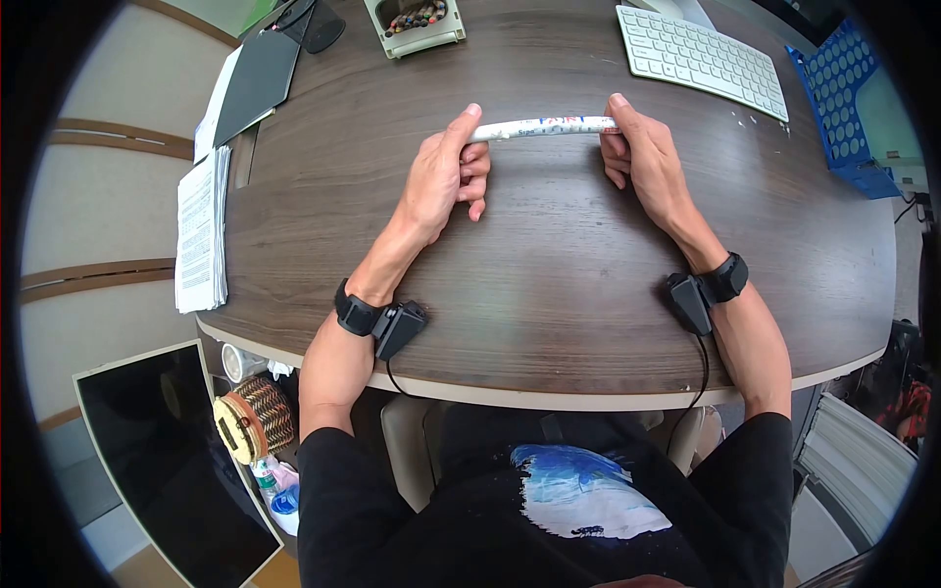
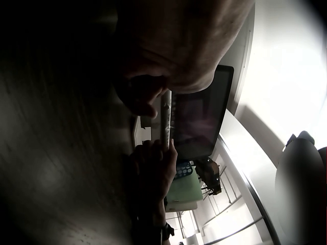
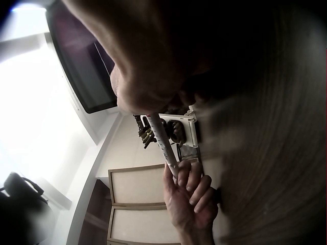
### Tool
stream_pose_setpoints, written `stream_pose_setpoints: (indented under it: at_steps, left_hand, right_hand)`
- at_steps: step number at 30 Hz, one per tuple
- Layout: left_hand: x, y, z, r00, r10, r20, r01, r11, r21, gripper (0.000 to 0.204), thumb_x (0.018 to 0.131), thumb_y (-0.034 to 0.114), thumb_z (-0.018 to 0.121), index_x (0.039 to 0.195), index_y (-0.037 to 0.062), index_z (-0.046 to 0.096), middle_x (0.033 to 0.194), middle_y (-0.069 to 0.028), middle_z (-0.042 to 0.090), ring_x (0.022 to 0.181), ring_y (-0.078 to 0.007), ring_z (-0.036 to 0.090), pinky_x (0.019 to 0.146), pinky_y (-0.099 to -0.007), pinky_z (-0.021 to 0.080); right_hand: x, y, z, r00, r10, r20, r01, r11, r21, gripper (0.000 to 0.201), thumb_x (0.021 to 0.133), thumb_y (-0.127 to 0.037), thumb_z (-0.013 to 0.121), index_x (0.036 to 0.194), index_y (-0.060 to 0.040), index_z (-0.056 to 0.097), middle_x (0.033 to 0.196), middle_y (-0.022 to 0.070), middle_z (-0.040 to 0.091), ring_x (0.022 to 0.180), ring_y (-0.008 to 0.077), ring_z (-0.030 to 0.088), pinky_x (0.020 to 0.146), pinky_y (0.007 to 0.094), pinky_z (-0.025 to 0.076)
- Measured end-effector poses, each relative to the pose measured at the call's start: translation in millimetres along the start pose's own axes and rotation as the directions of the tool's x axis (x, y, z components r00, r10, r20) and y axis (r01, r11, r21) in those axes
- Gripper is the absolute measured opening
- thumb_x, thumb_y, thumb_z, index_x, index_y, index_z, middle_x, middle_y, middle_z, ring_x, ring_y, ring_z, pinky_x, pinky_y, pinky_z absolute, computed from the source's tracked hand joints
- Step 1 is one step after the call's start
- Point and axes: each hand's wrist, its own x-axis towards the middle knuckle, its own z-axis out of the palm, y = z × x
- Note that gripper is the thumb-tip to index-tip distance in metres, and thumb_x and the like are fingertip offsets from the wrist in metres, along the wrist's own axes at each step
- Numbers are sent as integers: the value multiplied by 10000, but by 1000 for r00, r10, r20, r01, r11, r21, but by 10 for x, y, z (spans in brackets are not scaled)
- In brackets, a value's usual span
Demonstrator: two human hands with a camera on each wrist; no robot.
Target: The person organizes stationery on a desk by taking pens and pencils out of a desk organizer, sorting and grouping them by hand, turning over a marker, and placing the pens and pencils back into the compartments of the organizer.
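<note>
A slim white marker pen [image 1: 549,127] with blue and red print is held level above the desk, between both hands. At its left end my left hand [image 1: 443,176] pinches it, thumb on top and the other fingers curled below. The opposite end, where red print shows, is gripped the same way by my right hand [image 1: 647,162]. Seen from the left wrist, the pen [image 2: 166,117] runs from the near hand to the right hand [image 2: 156,171]. In the right wrist view the left hand [image 3: 191,199] holds the far end. Both ends are partly hidden by fingers.
On the brown desk [image 1: 529,294], a white keyboard [image 1: 701,61] lies back right, beside a blue perforated holder [image 1: 838,98]. A box of pencils [image 1: 417,24] stands at the back. Stacked papers [image 1: 201,235] and a dark folder [image 1: 263,83] line the left edge.
</note>
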Motion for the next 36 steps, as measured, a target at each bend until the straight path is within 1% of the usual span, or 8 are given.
stream_pose_setpoints:
  at_steps: [11,14,16,20,22,25,35,36]
  left_hand:
    - [16,-34,-29,998,18,56,-19,1000,17,540,1155,547,463,764,188,359,677,68,316,488,-44,317,389,-253,446]
    - [18,-43,-38,997,17,74,-18,1000,16,530,1161,536,449,774,181,374,679,69,316,491,-42,317,392,-252,452]
    - [22,-50,-42,996,28,87,-29,999,12,525,1165,531,440,783,175,387,688,67,321,493,-40,319,393,-250,457]
    - [17,-35,-22,997,35,72,-36,999,14,526,1165,530,438,782,174,391,698,64,324,494,-40,325,392,-250,461]
    - [10,-28,-11,998,42,52,-43,999,20,527,1167,531,434,781,174,391,704,61,322,495,-41,330,392,-252,463]
    - [20,-38,-20,997,42,69,-43,999,19,528,1168,532,431,782,174,392,705,61,321,496,-42,335,393,-252,465]
    - [11,-59,-37,994,44,101,-43,999,-9,525,1178,521,411,808,149,435,721,55,343,494,-37,313,393,-238,445]
    - [10,-60,-45,992,51,115,-48,999,-23,518,1179,517,410,817,148,439,725,55,346,494,-34,310,392,-232,432]
  right_hand:
    - [1,13,-4,999,33,6,-33,999,-12,565,1193,-505,384,762,-141,398,658,-49,322,565,80,285,511,273,344]
    - [4,28,10,1000,-22,-20,23,999,32,573,1178,-534,420,761,-142,442,641,-72,311,558,66,288,509,262,312]
    - [3,17,-6,1000,-18,13,18,1000,12,558,1194,-518,362,780,-144,382,684,-39,328,592,83,300,526,269,347]
    - [9,23,-17,1000,-19,16,18,999,45,569,1190,-533,360,775,-144,376,677,-40,320,586,84,290,523,271,345]
    - [10,19,-19,1000,14,18,-13,1000,-20,575,1187,-542,360,771,-145,375,670,-42,314,581,85,289,520,271,342]
    - [4,17,-16,1000,22,15,-22,999,-36,575,1186,-544,365,769,-147,376,664,-45,310,577,83,290,516,270,337]
    - [-17,6,-2,1000,3,16,-3,1000,-4,542,1190,-513,384,779,-158,382,689,-44,335,592,85,309,526,261,344]
    - [-21,17,4,1000,-11,14,11,1000,17,538,1192,-498,394,790,-141,407,688,-51,338,587,75,301,524,263,332]
